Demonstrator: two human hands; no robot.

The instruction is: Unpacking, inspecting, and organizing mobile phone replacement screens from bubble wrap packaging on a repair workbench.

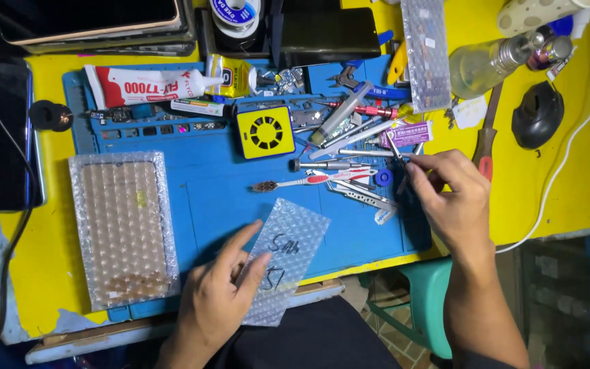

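My left hand (216, 290) rests on a small bubble-wrap pouch (288, 249) with handwriting on it, pinning it at the front edge of the blue work mat (240, 198). My right hand (448, 195) reaches into the pile of tools at the mat's right side, its fingertips closed on a pair of metal tweezers (396, 147). A toothbrush (295, 182), more tweezers (360, 195) and a screwdriver (322, 165) lie just left of that hand.
A bigger bubble-wrapped flat panel (124, 229) lies at the left. A yellow square fan unit (265, 132), a white glue tube (145, 85), a tape roll (237, 14), a clear spray bottle (493, 65) and a black round object (537, 113) crowd the yellow table (568, 178).
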